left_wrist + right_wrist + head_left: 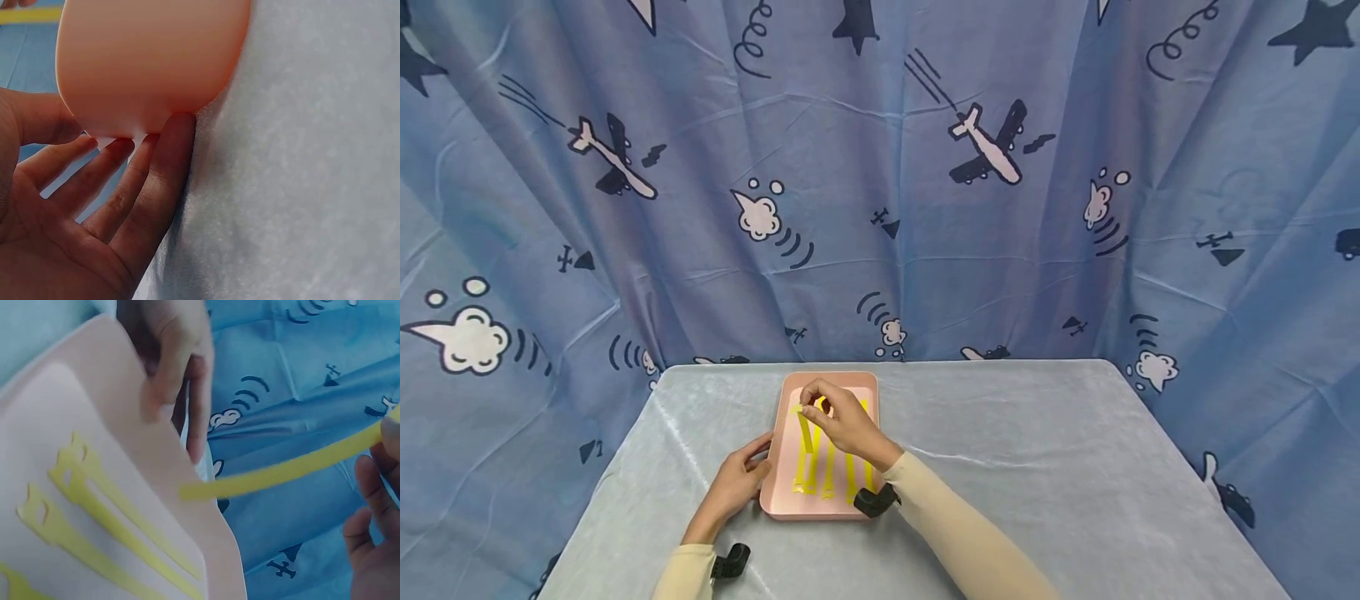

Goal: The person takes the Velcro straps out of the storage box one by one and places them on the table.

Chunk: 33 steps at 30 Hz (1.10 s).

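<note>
My left hand (737,483) holds the pink tray (831,512) by its left side. In the left wrist view its thumb (47,119) reaches over the rim and the fingertips touch the outer wall. Above the tray, my right hand (847,423) pinches a thin yellow strip (281,477) near one end between thumb and fingers. Slightly bent, the strip stretches out toward the tray rim in the right wrist view. Several flat yellow pieces (94,544) with notched ends lie side by side lengthwise in the tray, partly hidden by the right hand in the head view.
A pale grey cloth covers the table (1037,467) under the tray. Behind it hangs a blue curtain (895,167) printed with planes, clouds and stars. Black wrist cameras, one on the left (732,562) and one on the right (876,500), are strapped over cream sleeves (958,529).
</note>
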Motion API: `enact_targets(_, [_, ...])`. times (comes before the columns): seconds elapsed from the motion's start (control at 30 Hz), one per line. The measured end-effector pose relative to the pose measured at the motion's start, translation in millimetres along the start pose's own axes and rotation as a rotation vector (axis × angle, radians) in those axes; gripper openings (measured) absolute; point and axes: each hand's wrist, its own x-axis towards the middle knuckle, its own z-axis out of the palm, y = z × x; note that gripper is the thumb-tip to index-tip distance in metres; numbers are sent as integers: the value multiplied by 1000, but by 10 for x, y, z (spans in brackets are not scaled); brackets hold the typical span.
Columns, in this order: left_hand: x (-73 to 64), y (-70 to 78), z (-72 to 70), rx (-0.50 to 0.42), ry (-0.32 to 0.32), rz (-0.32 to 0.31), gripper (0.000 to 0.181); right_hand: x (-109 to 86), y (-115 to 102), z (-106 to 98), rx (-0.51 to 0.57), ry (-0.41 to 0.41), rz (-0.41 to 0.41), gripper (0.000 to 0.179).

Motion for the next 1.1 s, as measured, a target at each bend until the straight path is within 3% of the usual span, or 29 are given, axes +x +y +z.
enact_targets(0.2, [-5, 1, 6, 20, 11, -14, 52, -46, 9, 3, 277, 86, 152, 11])
enact_targets(0.33, [-15, 1, 9, 18, 9, -14, 52, -79, -11, -35, 386, 130, 227, 17])
enact_targets(0.57, [-7, 3, 11, 11, 13, -12, 52, -137, -122, -187, 452, 185, 335, 24])
enact_targets(0.77, [0, 8, 7, 7, 7, -22, 52, -204, 40, -213, 508, 242, 426, 26])
enact_targets(1.1, [-11, 18, 1, 14, 10, -23, 51, -348, 185, -351, 519, 310, 487, 30])
